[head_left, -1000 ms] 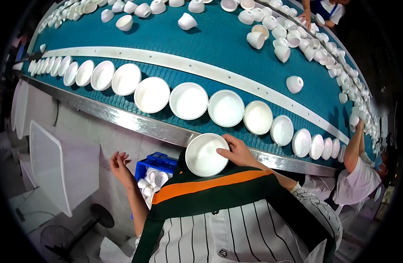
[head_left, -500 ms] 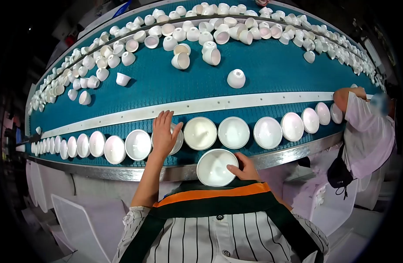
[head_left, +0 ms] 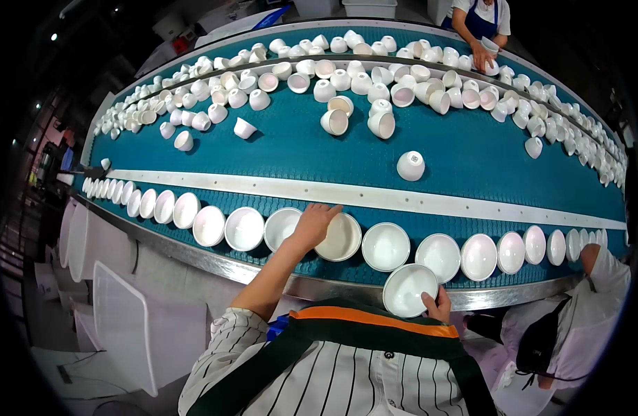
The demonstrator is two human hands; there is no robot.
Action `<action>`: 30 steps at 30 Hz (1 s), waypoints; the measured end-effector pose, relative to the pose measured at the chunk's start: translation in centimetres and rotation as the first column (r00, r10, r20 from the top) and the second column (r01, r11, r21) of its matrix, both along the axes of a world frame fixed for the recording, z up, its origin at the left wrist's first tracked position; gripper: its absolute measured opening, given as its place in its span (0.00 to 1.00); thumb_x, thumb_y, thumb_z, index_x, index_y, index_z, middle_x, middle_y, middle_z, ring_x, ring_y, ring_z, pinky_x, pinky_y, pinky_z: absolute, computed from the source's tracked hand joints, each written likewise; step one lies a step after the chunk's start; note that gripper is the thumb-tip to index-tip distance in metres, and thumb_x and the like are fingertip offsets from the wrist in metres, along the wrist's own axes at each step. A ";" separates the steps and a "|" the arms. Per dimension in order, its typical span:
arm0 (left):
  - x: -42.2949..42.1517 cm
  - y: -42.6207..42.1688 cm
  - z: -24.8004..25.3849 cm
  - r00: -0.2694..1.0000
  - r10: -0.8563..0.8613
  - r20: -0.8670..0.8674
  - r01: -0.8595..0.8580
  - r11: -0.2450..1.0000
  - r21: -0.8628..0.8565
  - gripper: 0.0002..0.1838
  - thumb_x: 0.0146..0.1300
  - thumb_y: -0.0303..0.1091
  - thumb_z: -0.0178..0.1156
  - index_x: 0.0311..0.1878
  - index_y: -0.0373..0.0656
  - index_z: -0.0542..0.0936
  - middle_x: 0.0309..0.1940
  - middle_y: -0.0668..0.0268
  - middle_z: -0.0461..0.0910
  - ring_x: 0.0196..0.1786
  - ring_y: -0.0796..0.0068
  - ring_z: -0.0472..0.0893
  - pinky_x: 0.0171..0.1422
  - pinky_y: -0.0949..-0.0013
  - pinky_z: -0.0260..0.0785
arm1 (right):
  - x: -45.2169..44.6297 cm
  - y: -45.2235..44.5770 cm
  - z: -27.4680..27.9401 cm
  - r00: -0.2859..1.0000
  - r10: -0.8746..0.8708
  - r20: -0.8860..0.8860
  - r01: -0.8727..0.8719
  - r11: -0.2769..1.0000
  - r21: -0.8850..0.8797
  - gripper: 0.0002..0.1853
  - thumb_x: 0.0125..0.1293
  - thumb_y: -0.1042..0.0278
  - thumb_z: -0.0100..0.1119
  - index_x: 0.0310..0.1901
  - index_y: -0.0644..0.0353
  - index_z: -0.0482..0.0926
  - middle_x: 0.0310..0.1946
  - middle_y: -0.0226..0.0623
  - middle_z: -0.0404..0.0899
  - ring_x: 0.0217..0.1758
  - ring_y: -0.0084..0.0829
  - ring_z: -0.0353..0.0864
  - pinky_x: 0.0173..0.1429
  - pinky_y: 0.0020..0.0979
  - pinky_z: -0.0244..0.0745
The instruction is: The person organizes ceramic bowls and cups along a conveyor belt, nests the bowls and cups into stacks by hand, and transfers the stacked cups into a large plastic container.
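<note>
A white bowl tilts toward me at the conveyor's near edge, held by my right hand with the thumb inside its rim. My left hand reaches over the row of bowls, its fingers bent at the upper left rim of a cream-tinted bowl; its thumb is hidden. Left of that hand stands another white bowl, partly covered by it. On the cream bowl's other side is a white bowl, with one more white bowl beyond it.
A pale rail divides the bowl row from the wider green conveyor, where many small white cups lie. A metal edge runs along the near side. One co-worker is at right, another across the belt. White bins stand lower left.
The view has shifted, so the scene sits lower and farther right. My left hand has moved right along the row to the cream bowl, its fingers now bent. My right hand keeps its bowl.
</note>
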State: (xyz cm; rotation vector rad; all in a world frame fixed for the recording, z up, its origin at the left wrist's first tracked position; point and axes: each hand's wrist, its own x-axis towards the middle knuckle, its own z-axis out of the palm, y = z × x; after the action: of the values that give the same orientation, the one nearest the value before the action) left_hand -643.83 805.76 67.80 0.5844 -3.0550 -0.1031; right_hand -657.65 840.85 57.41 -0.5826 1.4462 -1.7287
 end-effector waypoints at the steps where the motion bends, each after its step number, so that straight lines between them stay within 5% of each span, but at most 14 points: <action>1: -0.6 0.7 0.1 0.981 -0.077 -0.178 0.083 0.996 0.026 0.24 0.56 0.28 0.58 0.59 0.41 0.72 0.45 0.52 0.77 0.51 0.55 0.74 0.61 0.55 0.62 | -0.4 0.1 0.4 1.000 0.018 0.010 -0.017 1.000 -0.011 0.22 0.67 0.63 0.55 0.57 0.67 0.65 0.45 0.38 0.76 0.46 0.23 0.74 0.51 0.26 0.70; 3: -2.4 3.1 1.1 0.947 -0.093 -0.306 0.117 0.991 0.063 0.24 0.57 0.32 0.59 0.58 0.41 0.72 0.41 0.54 0.78 0.48 0.55 0.76 0.62 0.55 0.61 | -1.2 0.1 0.6 0.999 0.054 0.004 -0.054 0.998 0.010 0.22 0.67 0.64 0.56 0.57 0.67 0.66 0.45 0.38 0.76 0.46 0.23 0.74 0.51 0.26 0.70; 11: -5.4 6.4 -3.3 0.994 -0.050 -0.095 0.059 0.994 0.093 0.13 0.57 0.30 0.57 0.45 0.40 0.74 0.26 0.54 0.79 0.37 0.53 0.78 0.58 0.51 0.62 | -1.7 0.1 4.7 0.999 0.011 0.039 -0.018 0.985 0.174 0.20 0.60 0.67 0.62 0.52 0.66 0.73 0.43 0.37 0.78 0.45 0.25 0.77 0.50 0.27 0.72; 16: -5.9 6.2 -3.8 0.989 -0.083 -0.126 0.105 0.977 0.184 0.20 0.55 0.23 0.53 0.53 0.39 0.72 0.37 0.51 0.79 0.45 0.53 0.76 0.61 0.50 0.59 | -1.4 2.4 4.5 0.999 0.031 -0.042 -0.022 0.980 0.199 0.24 0.63 0.58 0.61 0.56 0.62 0.70 0.43 0.37 0.78 0.44 0.25 0.77 0.48 0.27 0.74; 19: -7.8 8.3 -2.9 0.966 -0.044 -0.255 0.106 0.966 0.235 0.24 0.53 0.27 0.60 0.56 0.37 0.72 0.43 0.50 0.77 0.48 0.52 0.73 0.59 0.54 0.60 | -1.5 4.8 5.0 0.999 0.019 0.037 -0.031 0.935 0.353 0.24 0.60 0.60 0.64 0.54 0.63 0.72 0.45 0.39 0.78 0.48 0.27 0.77 0.53 0.28 0.72; 24: -12.6 15.1 -1.1 0.915 -0.083 -0.395 0.205 0.938 0.278 0.27 0.56 0.37 0.65 0.56 0.35 0.72 0.48 0.51 0.75 0.54 0.51 0.71 0.63 0.54 0.58 | -4.0 8.0 5.7 0.993 -0.111 0.041 0.091 0.941 0.325 0.24 0.60 0.59 0.63 0.55 0.62 0.73 0.46 0.39 0.78 0.48 0.27 0.78 0.53 0.29 0.73; 30: -18.4 24.5 -1.4 0.860 -0.029 -0.510 0.183 0.950 0.254 0.24 0.55 0.33 0.65 0.54 0.35 0.73 0.48 0.51 0.75 0.53 0.50 0.72 0.60 0.54 0.61 | -11.9 13.5 6.5 0.982 0.138 -0.128 -0.103 0.962 0.251 0.26 0.60 0.60 0.63 0.57 0.62 0.71 0.49 0.41 0.77 0.52 0.29 0.77 0.58 0.29 0.71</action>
State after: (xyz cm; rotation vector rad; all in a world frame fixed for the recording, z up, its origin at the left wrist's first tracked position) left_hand -662.23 830.29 66.38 0.3232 -2.5659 -0.6210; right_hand -669.53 854.32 63.88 -0.6585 1.6599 -1.4115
